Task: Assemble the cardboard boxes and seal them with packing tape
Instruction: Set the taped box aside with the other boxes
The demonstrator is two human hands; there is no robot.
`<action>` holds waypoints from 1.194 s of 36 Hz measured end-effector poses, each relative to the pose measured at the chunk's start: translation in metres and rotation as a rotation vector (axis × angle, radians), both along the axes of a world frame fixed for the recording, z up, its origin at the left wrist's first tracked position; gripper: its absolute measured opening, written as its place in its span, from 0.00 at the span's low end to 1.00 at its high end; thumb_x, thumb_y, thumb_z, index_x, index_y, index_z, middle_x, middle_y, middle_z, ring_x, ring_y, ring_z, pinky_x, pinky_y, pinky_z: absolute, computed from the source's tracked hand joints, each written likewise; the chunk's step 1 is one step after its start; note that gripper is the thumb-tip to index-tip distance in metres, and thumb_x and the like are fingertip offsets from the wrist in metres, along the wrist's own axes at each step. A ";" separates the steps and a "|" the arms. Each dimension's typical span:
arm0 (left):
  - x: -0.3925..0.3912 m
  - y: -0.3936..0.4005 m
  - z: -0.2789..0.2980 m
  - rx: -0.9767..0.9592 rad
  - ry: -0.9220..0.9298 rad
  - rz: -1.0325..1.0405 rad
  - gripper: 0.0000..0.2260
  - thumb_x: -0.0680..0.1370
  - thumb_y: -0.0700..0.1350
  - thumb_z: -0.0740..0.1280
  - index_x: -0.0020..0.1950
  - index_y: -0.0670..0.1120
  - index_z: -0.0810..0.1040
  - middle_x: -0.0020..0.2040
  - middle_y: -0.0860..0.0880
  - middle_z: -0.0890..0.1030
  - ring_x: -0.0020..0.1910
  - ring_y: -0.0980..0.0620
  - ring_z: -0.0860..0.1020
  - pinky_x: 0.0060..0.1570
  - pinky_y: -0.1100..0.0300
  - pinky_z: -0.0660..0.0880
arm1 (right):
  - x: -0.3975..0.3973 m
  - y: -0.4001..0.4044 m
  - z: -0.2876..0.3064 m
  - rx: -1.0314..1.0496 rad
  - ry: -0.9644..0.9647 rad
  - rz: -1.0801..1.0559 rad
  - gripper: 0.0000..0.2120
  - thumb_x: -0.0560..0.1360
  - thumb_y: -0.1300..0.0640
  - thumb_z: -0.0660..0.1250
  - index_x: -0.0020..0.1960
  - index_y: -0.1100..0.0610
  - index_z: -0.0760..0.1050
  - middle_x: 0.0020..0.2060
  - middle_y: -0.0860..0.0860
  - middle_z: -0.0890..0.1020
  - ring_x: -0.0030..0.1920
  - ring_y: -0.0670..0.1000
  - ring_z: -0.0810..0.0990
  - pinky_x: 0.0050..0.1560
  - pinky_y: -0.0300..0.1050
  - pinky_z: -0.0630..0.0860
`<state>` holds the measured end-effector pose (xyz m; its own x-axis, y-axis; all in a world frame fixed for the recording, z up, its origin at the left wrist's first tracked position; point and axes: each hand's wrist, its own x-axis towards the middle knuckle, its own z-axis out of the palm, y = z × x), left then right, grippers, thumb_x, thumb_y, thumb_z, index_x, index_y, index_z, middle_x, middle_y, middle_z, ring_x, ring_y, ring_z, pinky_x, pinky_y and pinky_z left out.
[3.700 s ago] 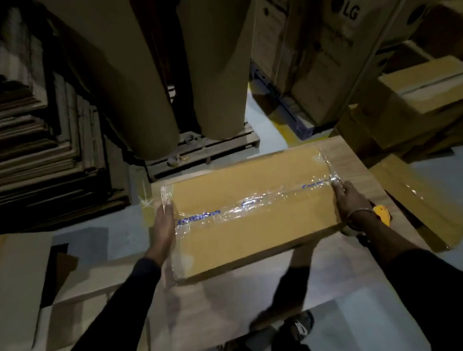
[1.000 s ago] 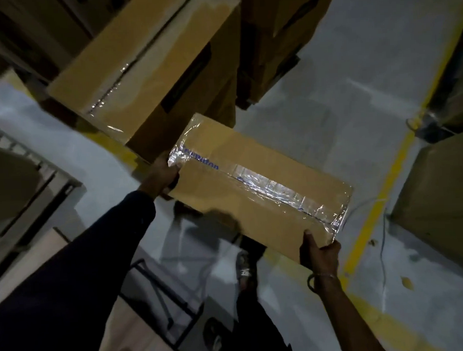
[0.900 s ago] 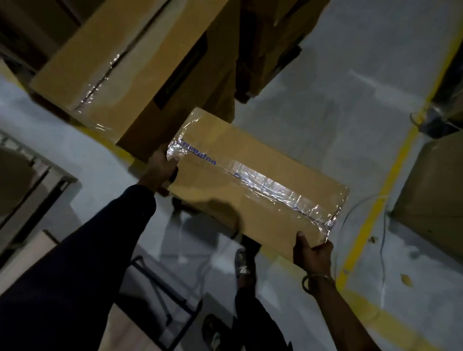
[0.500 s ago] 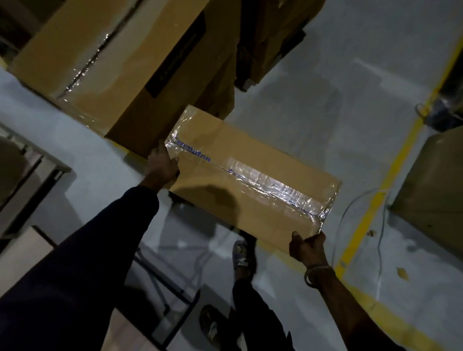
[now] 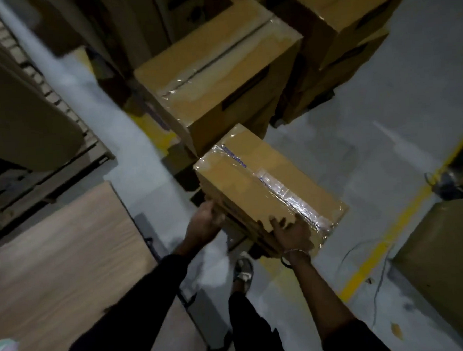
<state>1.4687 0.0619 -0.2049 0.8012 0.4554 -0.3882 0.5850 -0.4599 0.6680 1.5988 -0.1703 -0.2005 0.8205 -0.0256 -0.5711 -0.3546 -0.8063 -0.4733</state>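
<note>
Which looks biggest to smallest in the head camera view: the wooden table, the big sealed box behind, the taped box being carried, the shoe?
1. Wooden table, though it sits nearer the camera.
2. Big sealed box.
3. Taped box, gripped by left hand and right hand.
4. Shoe.

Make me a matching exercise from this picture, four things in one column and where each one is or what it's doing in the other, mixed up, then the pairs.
1. small taped box
2. big taped box
3. wooden table
4. yellow floor line

A. lower left of the view
B. held by both hands
C. on the floor at the right
D. in the stack beyond the held box

Pairs: 1-B, 2-D, 3-A, 4-C
</note>
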 end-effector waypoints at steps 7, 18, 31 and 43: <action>-0.158 -0.019 0.047 -0.111 -0.216 0.331 0.20 0.82 0.52 0.69 0.73 0.48 0.76 0.66 0.45 0.79 0.62 0.44 0.80 0.59 0.59 0.73 | -0.096 0.086 0.059 0.135 0.004 0.443 0.39 0.70 0.28 0.72 0.72 0.51 0.72 0.69 0.54 0.77 0.68 0.60 0.76 0.68 0.59 0.74; -0.499 -0.068 0.087 0.084 -0.392 0.966 0.16 0.76 0.57 0.65 0.59 0.52 0.83 0.54 0.54 0.82 0.50 0.61 0.81 0.52 0.68 0.75 | -0.388 0.143 0.112 0.347 -0.069 1.026 0.26 0.74 0.44 0.76 0.69 0.51 0.76 0.66 0.52 0.78 0.69 0.56 0.75 0.68 0.57 0.72; -0.756 -0.175 0.092 0.004 -0.268 1.415 0.06 0.83 0.43 0.70 0.60 0.47 0.83 0.52 0.50 0.86 0.53 0.53 0.83 0.54 0.57 0.78 | -0.645 0.153 0.112 0.374 0.011 1.503 0.20 0.78 0.48 0.73 0.66 0.54 0.77 0.63 0.54 0.82 0.65 0.55 0.80 0.62 0.48 0.75; -0.895 -0.189 0.069 -0.161 -0.306 1.640 0.06 0.84 0.43 0.69 0.57 0.54 0.82 0.53 0.60 0.82 0.50 0.63 0.80 0.46 0.70 0.76 | -0.852 0.183 0.084 0.246 0.104 1.748 0.17 0.79 0.50 0.70 0.66 0.55 0.78 0.63 0.55 0.83 0.64 0.55 0.80 0.59 0.44 0.74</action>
<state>0.5733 -0.1273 -0.1359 -0.3998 0.8035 -0.4410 0.1923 0.5440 0.8168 0.7469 0.0129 -0.1163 -0.2443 0.8466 -0.4729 0.7299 -0.1605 -0.6644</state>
